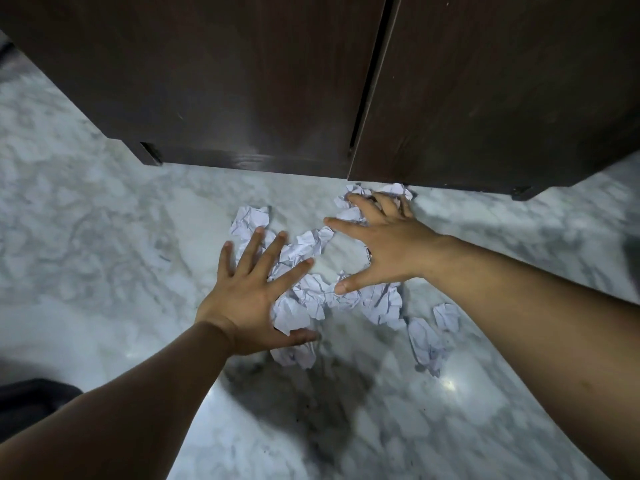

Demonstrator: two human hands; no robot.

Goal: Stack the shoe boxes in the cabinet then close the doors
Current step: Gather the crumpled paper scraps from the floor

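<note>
Apparently shut, cabinet doors (311, 81) stand beyond both splayed hands (311, 265).

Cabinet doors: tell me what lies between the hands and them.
Crumpled paper balls litter the marble floor under both spread hands, left hand and right hand, before the cabinet doors. No shoe boxes show.

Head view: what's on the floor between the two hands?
Crumpled white paper balls fill the stretch of grey marble floor between the spread left hand and right hand, seen in the head view.
</note>
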